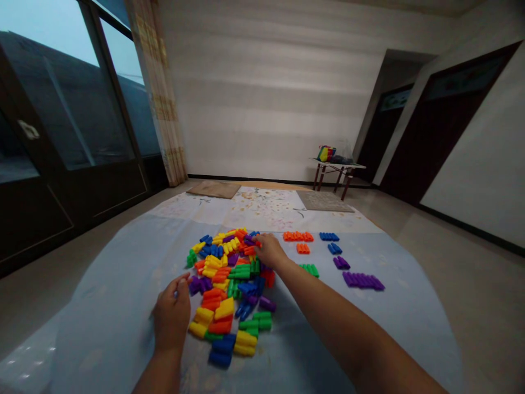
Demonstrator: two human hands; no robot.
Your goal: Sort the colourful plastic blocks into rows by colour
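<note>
A heap of plastic building pieces (221,271) in yellow, orange, blue, green and purple lies between my hands. They look like ribbed, joined tubes. My right hand (271,252) reaches to the far right side of the heap, its fingers closed at a purple piece (248,239) with orange ones against it; the fingertips are partly hidden. At the heap's left edge, my left hand (172,311) hovers or rests with loosely curved fingers and a gap at the thumb. Its fingertips come close to a purple cluster (200,284), and I see nothing held in it.
Right of the heap lie sorted groups: orange pieces (298,236), blue pieces (329,237), purple pieces (363,280) and green pieces (309,270), the last partly behind my right forearm. A pale blue cloth (123,284) covers the round table. Two mats (214,189) lie at its far side.
</note>
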